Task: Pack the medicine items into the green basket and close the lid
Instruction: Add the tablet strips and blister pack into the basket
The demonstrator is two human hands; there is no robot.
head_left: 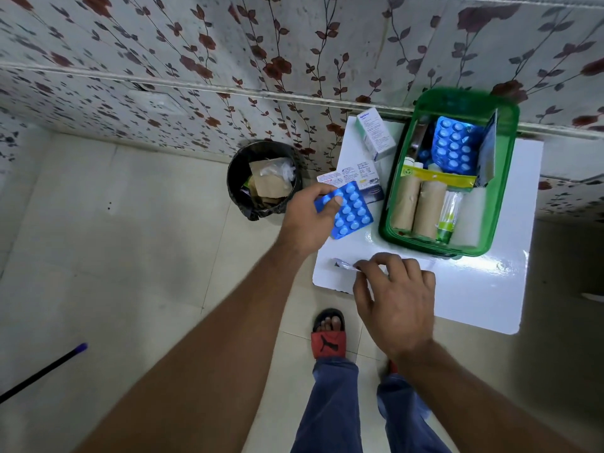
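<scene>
Left hand point(310, 217) grips blister pack point(351, 212); right hand point(397, 297) pinches foil strip point(344, 265) on tabletop point(457, 289). Slot pack upright w/ others in basket point(503, 178).

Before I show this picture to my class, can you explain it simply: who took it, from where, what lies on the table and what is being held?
A camera on a person's head looks down at their two bare hands. The left hand holds a blue pill strip. The right hand pinches a small foil strip on the white table. An open green basket already holds another pill strip, paper rolls and a tube. Two medicine boxes remain outside it. A bin stands on the floor.
</scene>
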